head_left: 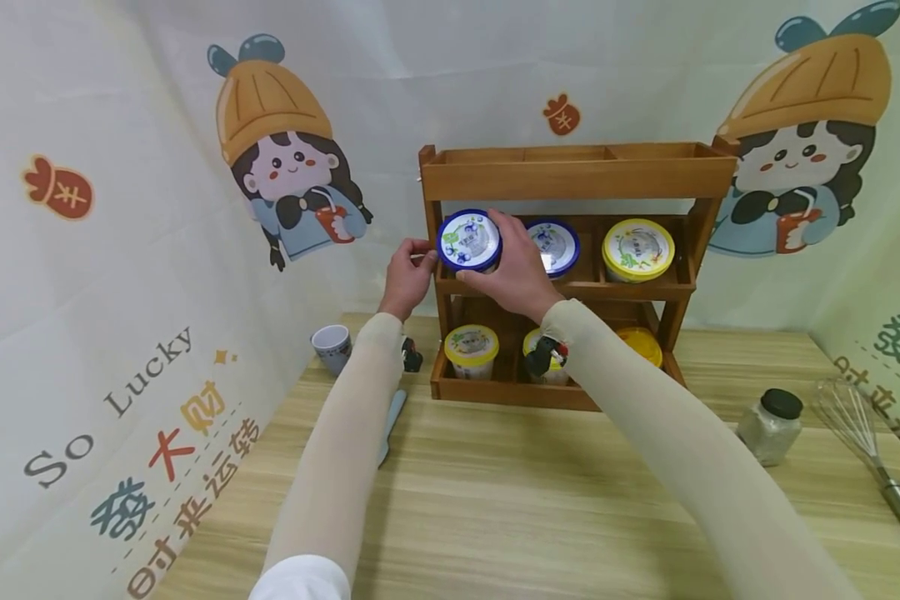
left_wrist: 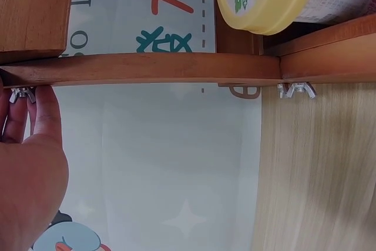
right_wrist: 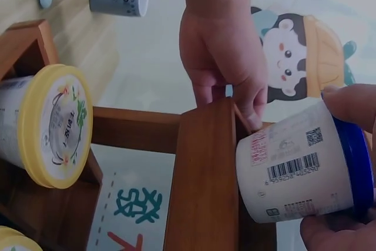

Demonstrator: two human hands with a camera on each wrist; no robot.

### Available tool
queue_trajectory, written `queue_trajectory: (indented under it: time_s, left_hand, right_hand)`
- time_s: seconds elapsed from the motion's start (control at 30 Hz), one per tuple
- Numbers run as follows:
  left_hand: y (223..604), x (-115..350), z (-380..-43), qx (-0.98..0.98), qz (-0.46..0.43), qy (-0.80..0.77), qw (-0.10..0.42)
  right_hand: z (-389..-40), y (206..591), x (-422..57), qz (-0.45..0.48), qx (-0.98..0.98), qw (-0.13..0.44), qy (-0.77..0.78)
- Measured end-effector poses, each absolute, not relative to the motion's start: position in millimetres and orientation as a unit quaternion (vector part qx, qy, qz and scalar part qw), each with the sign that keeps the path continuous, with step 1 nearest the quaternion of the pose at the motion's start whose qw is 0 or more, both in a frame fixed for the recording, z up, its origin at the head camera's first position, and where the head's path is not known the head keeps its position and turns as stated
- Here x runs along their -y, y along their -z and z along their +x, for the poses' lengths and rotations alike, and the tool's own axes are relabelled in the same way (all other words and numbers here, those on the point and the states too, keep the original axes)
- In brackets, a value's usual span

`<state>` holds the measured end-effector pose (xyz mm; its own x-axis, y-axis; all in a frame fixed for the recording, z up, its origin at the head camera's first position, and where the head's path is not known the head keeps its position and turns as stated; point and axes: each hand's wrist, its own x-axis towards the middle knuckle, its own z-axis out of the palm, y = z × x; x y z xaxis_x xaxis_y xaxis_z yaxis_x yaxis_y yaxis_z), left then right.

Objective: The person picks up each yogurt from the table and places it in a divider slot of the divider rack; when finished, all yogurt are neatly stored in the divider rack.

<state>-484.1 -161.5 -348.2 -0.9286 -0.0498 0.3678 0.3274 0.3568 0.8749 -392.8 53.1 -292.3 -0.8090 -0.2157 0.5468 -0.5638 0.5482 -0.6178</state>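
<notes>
My right hand (head_left: pixel 521 271) grips a white tub with a blue lid (head_left: pixel 468 240) at the left end of the middle tier of a wooden rack (head_left: pixel 577 179). Its thumb and fingers lie around the lid's edge, and the barcoded side (right_wrist: pixel 294 168) faces the right wrist camera. With fingertips on the rack's left side post, my left hand (head_left: pixel 407 279) holds the frame beside a wing nut (left_wrist: pixel 22 94). Another blue-lidded tub (head_left: pixel 558 247), partly behind the right hand, and a yellow-lidded tub (head_left: pixel 639 248) stand farther right on that tier.
Several yellow-lidded tubs (head_left: pixel 471 350) stand on the bottom tier, partly hidden by the right arm. Left of the rack are a patterned cup (head_left: pixel 332 348) and a light-blue utensil (head_left: pixel 392 425). A black-lidded jar (head_left: pixel 771 427) and a whisk (head_left: pixel 870 450) lie to the right.
</notes>
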Motion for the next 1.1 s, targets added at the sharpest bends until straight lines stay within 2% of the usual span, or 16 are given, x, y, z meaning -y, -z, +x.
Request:
queue_trajectory:
  time_s: [0.23, 0.73, 1.1]
  left_hand:
    - [348, 161, -484, 0.804, -0.092, 0.559, 0.178]
    - [346, 160, -484, 0.810, -0.088, 0.553, 0.176]
    - [346, 161, -482, 0.806, -0.083, 0.563, 0.163]
  right_hand:
    - [-406, 294, -42, 0.217, 0.856, 0.212, -0.419]
    - [-419, 312, -32, 0.172, 0.874, 0.180, -0.416]
    - [-421, 319, -32, 0.196, 0.880, 0.184, -0.391]
